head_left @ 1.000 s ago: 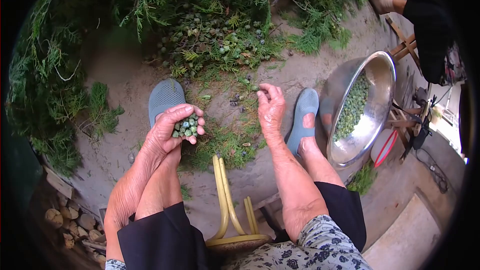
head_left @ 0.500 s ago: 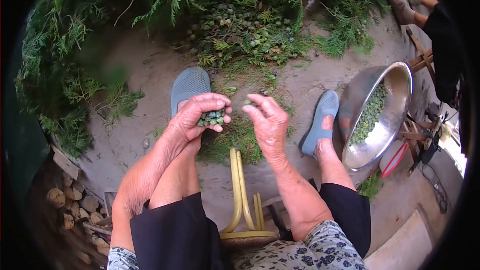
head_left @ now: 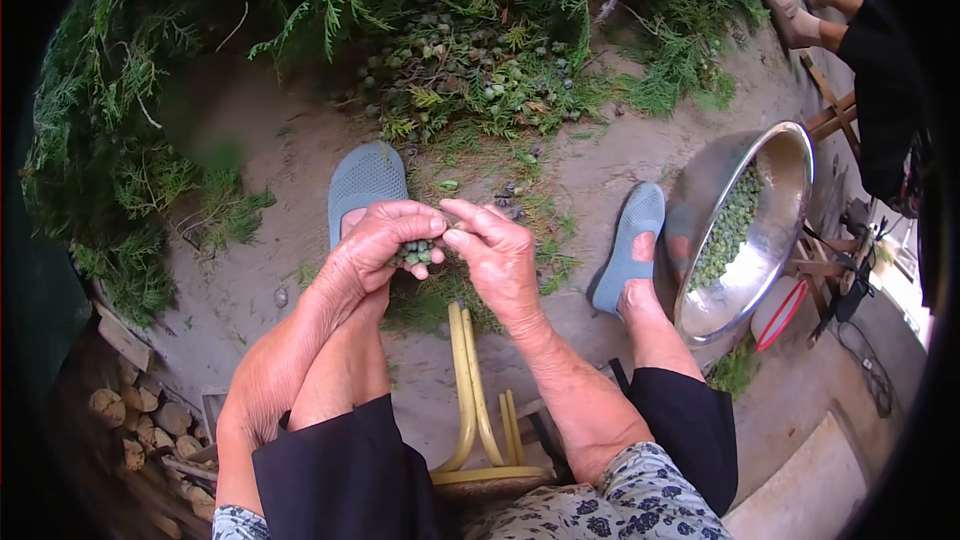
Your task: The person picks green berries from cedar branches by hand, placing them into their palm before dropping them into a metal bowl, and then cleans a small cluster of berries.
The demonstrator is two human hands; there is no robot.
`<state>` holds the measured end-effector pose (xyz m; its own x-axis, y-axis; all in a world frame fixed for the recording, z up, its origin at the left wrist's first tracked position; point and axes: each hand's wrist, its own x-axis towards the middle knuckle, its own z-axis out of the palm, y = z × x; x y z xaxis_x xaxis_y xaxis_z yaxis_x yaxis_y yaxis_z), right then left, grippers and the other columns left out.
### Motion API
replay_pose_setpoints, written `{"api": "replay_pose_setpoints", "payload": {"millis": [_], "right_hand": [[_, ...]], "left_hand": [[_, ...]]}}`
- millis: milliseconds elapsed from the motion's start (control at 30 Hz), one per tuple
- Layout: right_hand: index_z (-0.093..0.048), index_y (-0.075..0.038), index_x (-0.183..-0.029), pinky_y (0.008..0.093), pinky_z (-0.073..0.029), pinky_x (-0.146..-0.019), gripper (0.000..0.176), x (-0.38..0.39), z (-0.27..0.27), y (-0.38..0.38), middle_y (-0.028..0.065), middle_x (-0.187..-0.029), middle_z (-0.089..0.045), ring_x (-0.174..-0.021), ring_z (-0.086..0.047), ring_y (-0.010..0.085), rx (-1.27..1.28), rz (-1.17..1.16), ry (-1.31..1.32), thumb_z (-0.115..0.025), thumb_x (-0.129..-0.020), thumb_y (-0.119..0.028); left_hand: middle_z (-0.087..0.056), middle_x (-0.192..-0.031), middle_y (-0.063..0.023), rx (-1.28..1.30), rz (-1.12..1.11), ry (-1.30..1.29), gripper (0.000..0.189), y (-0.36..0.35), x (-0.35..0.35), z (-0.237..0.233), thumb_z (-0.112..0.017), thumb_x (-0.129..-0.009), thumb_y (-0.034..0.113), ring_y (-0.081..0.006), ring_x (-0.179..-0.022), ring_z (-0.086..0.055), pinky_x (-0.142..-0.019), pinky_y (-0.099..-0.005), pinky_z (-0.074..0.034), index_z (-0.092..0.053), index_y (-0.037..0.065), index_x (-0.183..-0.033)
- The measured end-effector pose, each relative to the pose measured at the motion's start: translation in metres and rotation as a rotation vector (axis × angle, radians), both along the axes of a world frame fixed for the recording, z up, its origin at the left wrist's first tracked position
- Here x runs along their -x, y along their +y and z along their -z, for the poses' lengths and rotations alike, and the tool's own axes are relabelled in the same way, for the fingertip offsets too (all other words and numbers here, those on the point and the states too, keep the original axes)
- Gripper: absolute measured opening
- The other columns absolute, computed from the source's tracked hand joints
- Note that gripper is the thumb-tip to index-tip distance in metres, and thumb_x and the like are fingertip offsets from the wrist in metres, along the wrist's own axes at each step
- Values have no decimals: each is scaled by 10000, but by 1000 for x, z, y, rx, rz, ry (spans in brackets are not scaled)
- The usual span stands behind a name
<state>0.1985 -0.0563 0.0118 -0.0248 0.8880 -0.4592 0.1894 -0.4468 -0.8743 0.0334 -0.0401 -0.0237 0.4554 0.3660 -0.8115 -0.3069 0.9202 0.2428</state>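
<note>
Several small green cones (head_left: pixel 416 254) lie in the curled fingers of my left hand (head_left: pixel 378 240), in front of my shoe. My right hand (head_left: pixel 496 258) touches the left one at the fingertips. Its thumb and forefinger are pinched together, and what is between them is too small to make out. Beyond both hands a heap of green cones and sprigs (head_left: pixel 490 80) lies on the ground. A tilted metal basin (head_left: pixel 795 180) at the right holds many green cones (head_left: pixel 735 225).
Leafy branches (head_left: pixel 150 170) spread across the top and left. A yellow chair frame (head_left: pixel 465 390) stands between my legs, and cut logs (head_left: pixel 140 415) are piled at the lower left. Another person's feet (head_left: pixel 795 20) show at the upper right, near a wooden frame (head_left: pixel 835 120).
My right hand has moved left to meet my left hand, and its thumb and forefinger have closed. The view has shifted slightly. My left hand still holds the cones.
</note>
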Motion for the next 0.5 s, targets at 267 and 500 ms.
{"api": "replay_pose_setpoints", "payload": {"millis": [267, 500], "right_hand": [[-677, -31, -962, 298, -483, -727, 200, -59, 40, -22, 94, -915, -641, -815, -611, 201, -169, -171, -531, -629, -775, 21], [-687, -50, -902, 320, -470, -689, 143, -75, 75, 38, 109, -829, -612, -755, -598, 234, -304, 53, -607, -641, -773, -11]], "left_hand": [[-637, -793, -107, 80, -119, -61, 160, 3, 3, -5, -627, -846, 92, -182, -666, -659, -474, -260, -557, -616, -22, -959], [-637, -805, -114, 63, -112, -97, 186, 2, 4, -2, -630, -843, 93, -191, -675, -662, -497, -271, -574, -612, -31, -980]]}}
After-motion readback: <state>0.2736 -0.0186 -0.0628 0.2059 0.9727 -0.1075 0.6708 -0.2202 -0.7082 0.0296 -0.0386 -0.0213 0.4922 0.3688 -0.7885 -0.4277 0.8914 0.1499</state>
